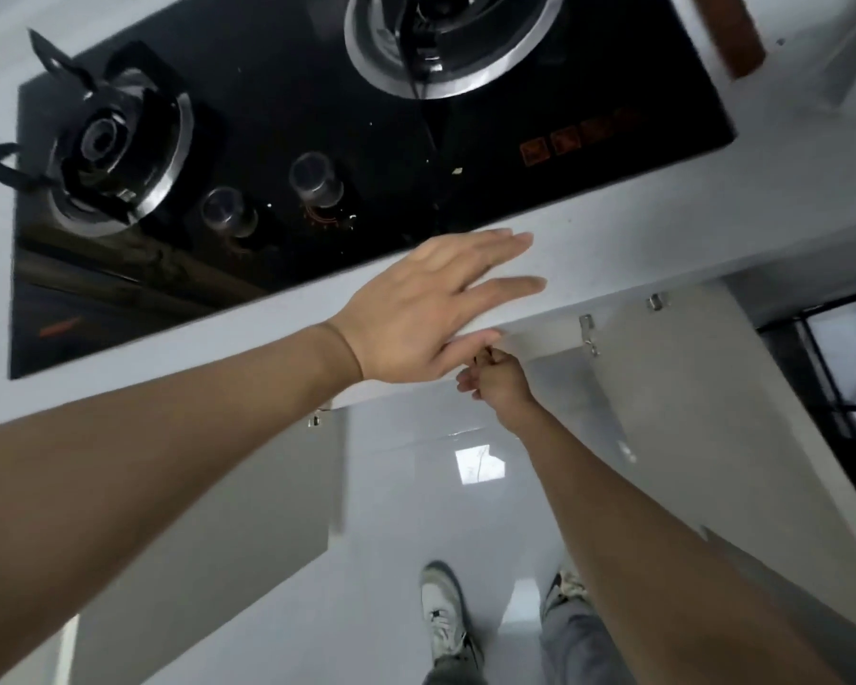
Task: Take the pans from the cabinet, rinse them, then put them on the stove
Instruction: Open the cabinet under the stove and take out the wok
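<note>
The person stands at a pale gray counter (589,229) and looks almost straight down. A black glass stove (278,140) is set into the counter. It has two burners, one on the left (114,155) and one at the top (446,37), and two round knobs (317,178) near its front edge. No pan sits on either burner. Below lies a shiny gray floor (416,511), and the person's two shoes (446,615) show at the bottom.

The left hand (431,309) lies flat on the front edge of the counter, just beside the stove, with its fingers straight and spread out. It holds nothing.

The right hand (495,373) reaches in under the counter edge, between the two cabinet doors. Its fingers are curled, but they are too hidden and blurry to tell if they hold anything.

The left cabinet door (248,496) and the right cabinet door (688,388) both swing open. The inside of the cabinet is hidden under the counter, so the pans cannot be seen.
</note>
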`<state>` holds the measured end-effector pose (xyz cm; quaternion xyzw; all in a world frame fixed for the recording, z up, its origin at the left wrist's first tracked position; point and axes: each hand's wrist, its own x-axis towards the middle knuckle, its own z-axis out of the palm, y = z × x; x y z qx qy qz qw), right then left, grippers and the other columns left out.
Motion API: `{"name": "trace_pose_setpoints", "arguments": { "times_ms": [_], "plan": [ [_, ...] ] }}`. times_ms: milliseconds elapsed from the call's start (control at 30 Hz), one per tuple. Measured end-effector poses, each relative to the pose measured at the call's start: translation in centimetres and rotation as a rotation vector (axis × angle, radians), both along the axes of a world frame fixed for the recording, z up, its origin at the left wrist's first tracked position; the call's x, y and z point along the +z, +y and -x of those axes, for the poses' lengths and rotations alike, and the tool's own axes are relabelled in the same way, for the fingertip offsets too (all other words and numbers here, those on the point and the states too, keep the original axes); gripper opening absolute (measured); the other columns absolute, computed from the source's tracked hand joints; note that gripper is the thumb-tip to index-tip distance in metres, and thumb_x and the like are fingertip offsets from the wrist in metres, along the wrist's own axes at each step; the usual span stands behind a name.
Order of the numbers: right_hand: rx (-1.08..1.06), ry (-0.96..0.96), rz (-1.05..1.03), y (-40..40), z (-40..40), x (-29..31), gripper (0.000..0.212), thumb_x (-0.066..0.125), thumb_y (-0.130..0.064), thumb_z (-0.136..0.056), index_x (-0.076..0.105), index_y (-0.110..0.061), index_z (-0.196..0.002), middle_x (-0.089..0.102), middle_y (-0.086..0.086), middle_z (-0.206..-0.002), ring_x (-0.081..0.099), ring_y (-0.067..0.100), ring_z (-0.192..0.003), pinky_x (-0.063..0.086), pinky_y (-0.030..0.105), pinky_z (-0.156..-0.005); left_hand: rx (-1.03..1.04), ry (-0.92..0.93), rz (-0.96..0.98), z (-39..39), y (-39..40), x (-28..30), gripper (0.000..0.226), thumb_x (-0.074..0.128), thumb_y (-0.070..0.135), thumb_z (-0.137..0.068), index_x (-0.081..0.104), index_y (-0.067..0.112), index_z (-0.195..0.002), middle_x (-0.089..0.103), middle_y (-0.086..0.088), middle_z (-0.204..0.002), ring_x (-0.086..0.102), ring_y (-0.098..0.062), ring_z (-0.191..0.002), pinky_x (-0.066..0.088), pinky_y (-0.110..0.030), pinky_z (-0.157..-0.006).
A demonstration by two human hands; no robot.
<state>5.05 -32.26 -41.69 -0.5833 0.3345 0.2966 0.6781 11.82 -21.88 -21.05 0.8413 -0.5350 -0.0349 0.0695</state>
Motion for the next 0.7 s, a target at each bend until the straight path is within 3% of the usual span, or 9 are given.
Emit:
{"name": "trace_pose_setpoints", "arguments": {
  "times_ms": [200,333,400,500,567,633,700],
  "plan": [
    [-0.023,0.104,-0.009,-1.4,7.8,0.7,0.028,0.040,-0.017,-0.105,0.055,-0.009,-0.082,0.068,0.009,-0.063,0.062,0.019,-0.048,0.038,0.023,-0.050,0.007,-0.080,-0.001,0.6,0.1,0.1,0.051,0.042,0.040,-0.103,0.046,0.015,-0.147,0.037,-0.015,-0.154,0.033,-0.029,-0.144,0.028,-0.044,-0.116],
    [0.037,0.184,0.044,-1.8,11.2,1.2,0.019,0.046,-0.010,-0.098,0.058,-0.007,-0.084,0.071,0.013,-0.076,0.066,0.025,-0.066,0.048,0.027,-0.061,0.063,-0.151,0.023,1.1,0.3,-0.2,0.050,0.043,0.040,-0.102,0.047,0.017,-0.146,0.041,-0.014,-0.152,0.038,-0.031,-0.141,0.031,-0.045,-0.114],
    [0.062,0.179,0.062,-1.8,10.4,1.3,0.004,0.055,-0.006,-0.090,0.057,-0.006,-0.092,0.065,0.012,-0.084,0.065,0.023,-0.069,0.050,0.030,-0.065,0.172,-0.136,0.138,2.9,-0.1,-0.7,0.047,0.051,0.034,-0.098,0.053,0.013,-0.140,0.047,-0.014,-0.146,0.043,-0.032,-0.136,0.034,-0.046,-0.110],
    [0.023,0.116,-0.022,-1.2,7.6,1.4,0.008,0.058,-0.006,-0.095,0.057,-0.012,-0.100,0.064,0.003,-0.088,0.067,0.005,-0.060,0.050,0.020,-0.053,0.137,-0.028,0.316,9.0,0.3,-3.8,0.041,0.065,0.019,-0.086,0.065,0.011,-0.126,0.059,-0.015,-0.133,0.053,-0.035,-0.124,0.039,-0.047,-0.105],
    [0.021,0.077,-0.057,-1.3,6.2,1.2,0.019,0.052,-0.002,-0.098,0.061,-0.016,-0.088,0.064,-0.007,-0.075,0.065,-0.004,-0.054,0.049,0.014,-0.048,0.007,0.048,0.217,12.7,1.9,-7.5,0.033,0.060,0.016,-0.088,0.068,0.012,-0.120,0.061,-0.013,-0.129,0.055,-0.033,-0.121,0.039,-0.043,-0.104],
    [0.100,-0.016,0.144,-1.4,5.9,0.8,0.027,0.047,-0.005,-0.097,0.062,-0.009,-0.075,0.063,-0.001,-0.061,0.062,0.009,-0.044,0.047,0.018,-0.042,0.051,0.106,0.098,14.1,4.0,-11.6,0.032,0.056,0.019,-0.090,0.066,0.016,-0.121,0.060,-0.007,-0.129,0.054,-0.030,-0.121,0.037,-0.038,-0.106],
    [0.111,0.000,0.204,-1.3,6.2,-0.9,0.018,0.053,-0.009,-0.099,0.058,-0.007,-0.082,0.059,0.004,-0.059,0.053,0.015,-0.040,0.040,0.020,-0.041,0.136,0.095,0.013,13.7,5.1,-15.1,0.033,0.056,0.023,-0.092,0.063,0.020,-0.124,0.059,-0.004,-0.129,0.051,-0.028,-0.122,0.035,-0.036,-0.106]
  ]
}}
